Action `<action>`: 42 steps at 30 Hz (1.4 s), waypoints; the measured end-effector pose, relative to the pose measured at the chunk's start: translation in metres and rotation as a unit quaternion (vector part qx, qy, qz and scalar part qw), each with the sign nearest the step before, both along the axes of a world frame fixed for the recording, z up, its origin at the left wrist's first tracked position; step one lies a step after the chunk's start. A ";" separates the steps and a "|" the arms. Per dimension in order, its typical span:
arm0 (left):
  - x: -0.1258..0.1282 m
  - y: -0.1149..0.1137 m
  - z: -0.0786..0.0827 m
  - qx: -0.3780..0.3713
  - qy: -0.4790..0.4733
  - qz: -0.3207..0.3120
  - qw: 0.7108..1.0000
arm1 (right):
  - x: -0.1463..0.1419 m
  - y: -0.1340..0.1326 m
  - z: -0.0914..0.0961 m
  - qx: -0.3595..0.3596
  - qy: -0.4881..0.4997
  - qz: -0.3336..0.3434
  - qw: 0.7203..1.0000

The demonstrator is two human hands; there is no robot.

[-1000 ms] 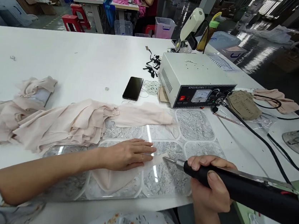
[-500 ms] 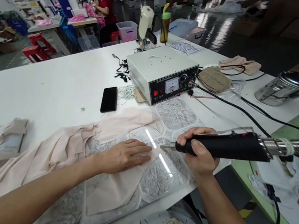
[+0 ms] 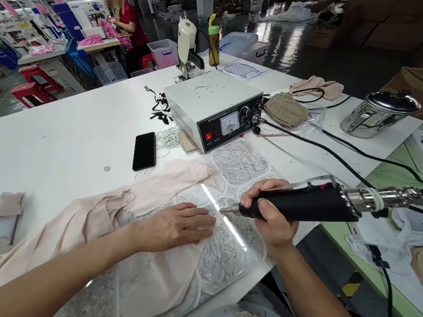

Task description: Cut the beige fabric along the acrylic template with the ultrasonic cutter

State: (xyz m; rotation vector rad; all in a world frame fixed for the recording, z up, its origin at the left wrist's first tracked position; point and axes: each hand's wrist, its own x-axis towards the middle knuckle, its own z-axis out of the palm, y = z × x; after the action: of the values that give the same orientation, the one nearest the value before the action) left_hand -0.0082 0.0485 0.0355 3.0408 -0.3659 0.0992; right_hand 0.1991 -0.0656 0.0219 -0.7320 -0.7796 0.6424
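My left hand (image 3: 175, 227) lies flat, fingers stretched out, pressing a pale pink fabric piece (image 3: 159, 280) onto a clear scratched plate (image 3: 231, 252). My right hand (image 3: 269, 218) is closed round the black handle of a corded cutting tool (image 3: 305, 205). The tool's metal tip points left at the fabric edge, just right of my left fingertips. A black cable runs from the tool to a white control box (image 3: 213, 108) with a dial and red switch.
A stack of pink fabric pieces (image 3: 74, 224) lies at the left. A black phone (image 3: 145, 151), white loops and black scraps sit by the box. A steel pot (image 3: 377, 114) stands at the right. A person in red works at a far table.
The view has swung left and down. My right hand with the tool sits a little closer to my left fingertips. My left hand stays flat on the fabric.
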 end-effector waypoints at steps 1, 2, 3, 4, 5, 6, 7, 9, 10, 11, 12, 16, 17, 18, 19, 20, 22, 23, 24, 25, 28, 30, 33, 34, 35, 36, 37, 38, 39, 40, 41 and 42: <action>0.001 0.002 0.000 0.006 -0.001 -0.015 1.000 | 0.001 0.001 0.000 0.001 0.002 -0.003 1.000; 0.002 0.004 -0.001 0.011 -0.004 -0.028 1.000 | 0.001 0.001 -0.001 0.002 0.005 -0.006 1.000; 0.003 0.006 -0.001 0.014 -0.009 -0.040 0.999 | 0.001 0.002 -0.001 0.003 0.008 -0.009 1.000; 0.004 0.007 -0.001 0.017 -0.015 -0.051 0.998 | 0.001 0.002 -0.001 0.003 0.011 -0.012 1.000; 0.005 0.008 -0.001 0.017 -0.022 -0.061 0.998 | 0.001 0.002 -0.001 0.002 0.014 -0.014 1.000; 0.005 0.009 -0.001 0.017 -0.028 -0.069 0.997 | 0.001 0.002 -0.001 0.002 0.018 -0.015 1.000; 0.006 0.009 -0.001 0.017 -0.035 -0.076 0.996 | 0.001 0.002 -0.002 0.001 0.022 -0.015 1.000; 0.006 0.010 -0.001 0.017 -0.045 -0.082 0.995 | 0.001 0.002 -0.003 0.000 0.030 -0.013 0.999; 0.005 0.010 -0.002 0.015 -0.048 -0.082 0.995 | 0.001 0.002 -0.003 -0.001 0.032 -0.012 0.999; 0.005 0.009 -0.002 0.014 -0.050 -0.082 0.995 | 0.001 0.002 -0.003 -0.001 0.034 -0.012 0.999; 0.005 0.009 -0.002 0.011 -0.051 -0.082 0.995 | 0.002 0.002 -0.003 -0.002 0.036 -0.011 0.999; 0.005 0.010 -0.002 0.004 -0.043 -0.080 0.996 | 0.003 0.003 -0.001 -0.005 0.037 -0.008 0.999; 0.005 0.010 -0.002 0.004 -0.038 -0.081 0.996 | 0.003 0.003 -0.001 -0.005 0.037 -0.008 0.999; 0.006 0.011 -0.002 0.006 -0.034 -0.081 0.996 | 0.003 0.003 0.000 -0.007 0.037 -0.009 0.999; 0.006 0.012 -0.001 0.007 -0.031 -0.083 0.996 | 0.003 0.003 0.000 -0.009 0.037 -0.011 0.999; 0.007 0.012 -0.001 0.008 -0.028 -0.085 0.996 | 0.003 0.003 0.000 -0.011 0.036 -0.013 0.999; 0.009 0.013 0.000 0.009 -0.023 -0.087 0.996 | 0.003 0.003 0.000 -0.015 0.036 -0.015 0.999; 0.010 0.014 0.000 0.007 -0.019 -0.087 0.996 | 0.003 0.003 0.000 -0.016 0.035 -0.016 0.999; 0.011 0.015 0.000 0.006 -0.012 -0.087 0.996 | 0.003 0.003 0.000 -0.017 0.034 -0.017 0.999; 0.012 0.015 0.001 0.004 -0.004 -0.088 0.996 | 0.003 0.003 0.000 -0.017 0.033 -0.018 0.999; 0.014 0.016 0.001 -0.006 0.018 -0.086 0.996 | 0.003 0.003 0.000 -0.019 0.032 -0.022 0.999; 0.014 0.017 0.001 -0.021 0.028 -0.078 0.996 | 0.003 0.004 0.000 -0.020 0.033 -0.026 0.999; 0.015 0.018 0.001 -0.045 0.041 -0.070 0.996 | 0.003 0.004 0.001 -0.022 0.033 -0.025 0.999; 0.016 0.018 0.001 -0.050 0.047 -0.068 0.995 | 0.004 0.003 0.001 -0.022 0.033 -0.024 0.999; 0.016 0.018 0.001 -0.054 0.053 -0.068 0.995 | 0.004 0.003 0.001 -0.021 0.033 -0.022 0.999; 0.017 0.018 0.001 -0.058 0.060 -0.066 0.994 | 0.004 0.003 0.001 -0.019 0.033 -0.021 0.999; 0.018 0.019 0.002 -0.061 0.067 -0.064 0.994 | 0.004 0.003 0.001 -0.018 0.033 -0.021 0.999; 0.019 0.019 0.002 -0.064 0.076 -0.062 0.993 | 0.004 0.003 0.001 -0.016 0.032 -0.022 0.999; 0.019 0.019 0.002 -0.067 0.084 -0.061 0.992 | 0.004 0.003 0.001 -0.015 0.032 -0.023 0.999; 0.020 0.020 0.002 -0.071 0.091 -0.059 0.992 | 0.004 0.003 0.001 -0.015 0.033 -0.024 0.999; 0.021 0.020 0.001 -0.076 0.096 -0.057 0.991 | 0.004 0.003 0.001 -0.014 0.032 -0.026 0.999; 0.021 0.020 0.001 -0.083 0.099 -0.058 0.990 | 0.004 0.003 0.001 -0.013 0.031 -0.027 0.999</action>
State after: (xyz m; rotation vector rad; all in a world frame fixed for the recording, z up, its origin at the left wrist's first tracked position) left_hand 0.0128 0.0688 0.0363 2.8251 -0.4890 -0.1683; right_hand 0.2031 -0.0624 0.0231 -0.7512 -0.6942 0.6249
